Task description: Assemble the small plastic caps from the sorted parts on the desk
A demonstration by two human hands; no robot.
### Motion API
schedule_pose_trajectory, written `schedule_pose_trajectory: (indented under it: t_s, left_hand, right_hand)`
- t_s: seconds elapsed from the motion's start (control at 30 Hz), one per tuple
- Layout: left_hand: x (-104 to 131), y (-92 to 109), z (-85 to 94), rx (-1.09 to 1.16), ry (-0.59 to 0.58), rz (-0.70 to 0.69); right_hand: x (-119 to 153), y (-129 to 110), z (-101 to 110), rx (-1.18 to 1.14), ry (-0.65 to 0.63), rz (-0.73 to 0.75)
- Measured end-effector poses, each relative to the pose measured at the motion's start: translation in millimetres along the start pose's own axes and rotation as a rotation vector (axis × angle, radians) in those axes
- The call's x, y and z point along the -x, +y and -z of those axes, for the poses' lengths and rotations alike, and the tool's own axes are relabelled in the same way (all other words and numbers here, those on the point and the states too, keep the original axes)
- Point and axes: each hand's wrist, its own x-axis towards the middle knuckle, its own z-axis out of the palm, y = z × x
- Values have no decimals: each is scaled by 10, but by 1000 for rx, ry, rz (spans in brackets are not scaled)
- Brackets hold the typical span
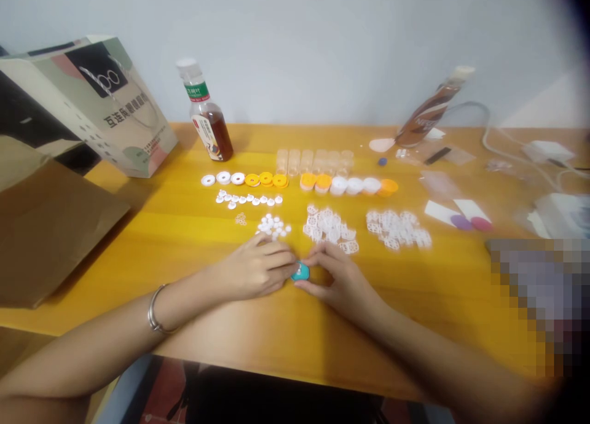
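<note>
Beneath a smooth pale wall spreads the desk [207,325], its orange-yellow top glossy and faintly grained. At its left end sits a dull brown paper bag [55,221], broad and creased; behind it, a stiff printed carrier bag [131,123] with flat sides and a twisted white cord handle. Two clear bottles stand farther back: one [207,113] square-shouldered, holding amber liquid, the other [426,113] brown-labelled and stretched at a slant near the view's edge.

At the near middle, the left hand [262,267], its wrist ringed by a slim metal bangle [152,313], has bent fingers closed against one side of a small, rounded teal piece [300,271]; the right hand [334,276] pinches the other side between thumb and fingertips. Beyond lie translucent cylinders [318,162], side by side, then a row of white and orange discs [266,179], those on the left having holes at their centres. Nearer are two loose heaps of white openwork pieces [399,228], a line of little white stemmed parts [249,199], round white buttons [274,226] and, finest of all, thin pale rings [240,219].
</note>
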Motion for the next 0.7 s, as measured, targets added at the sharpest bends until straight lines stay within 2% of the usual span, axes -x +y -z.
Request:
schedule_pose_trajectory:
  t_s: [0.27, 0.43, 0.57, 0.7]
  left_hand:
    - [21, 6, -16, 91, -7, 29]
    - [104, -88, -9, 147, 99, 48]
    - [182, -306, 50, 157, 189, 229]
    - [214, -475, 4, 159, 181, 384]
  right_hand:
    - [-2, -3, 4, 7, -11, -11]
    - [3, 2, 2, 3, -23, -25]
    - [-2, -2, 9, 17, -40, -29]
    - [-12, -2, 22, 34, -49, -31]
